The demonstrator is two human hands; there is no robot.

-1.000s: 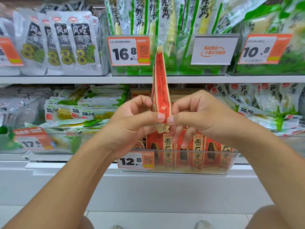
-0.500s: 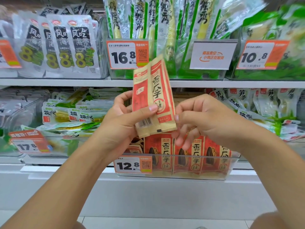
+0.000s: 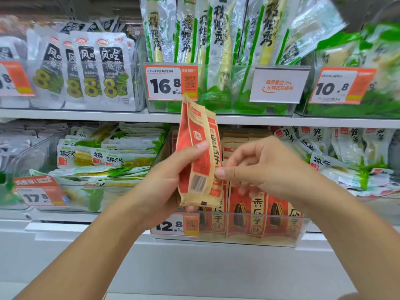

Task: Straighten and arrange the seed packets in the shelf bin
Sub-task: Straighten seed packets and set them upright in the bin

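Note:
Upright in front of the shelf are two red-and-tan seed packets, held together. My left hand grips them from the left, thumb across the front and fingers under the bottom edge. My right hand pinches the right edge of the rear packet with thumb and forefinger. Below and behind them stands a clear shelf bin with several upright red seed packets facing forward. More tan packets lie stacked at the bin's back.
A 12.8 price tag hangs on the bin's front left. To its left is a bin of green bamboo-shoot packets, and to its right lie more such packets. The upper shelf carries kelp packs and tall bamboo packs in clear bins.
The packets turned from edge-on to show their faces, then the barcode back. My right hand went from pinching the bottom, let go, and now pinches the right edge.

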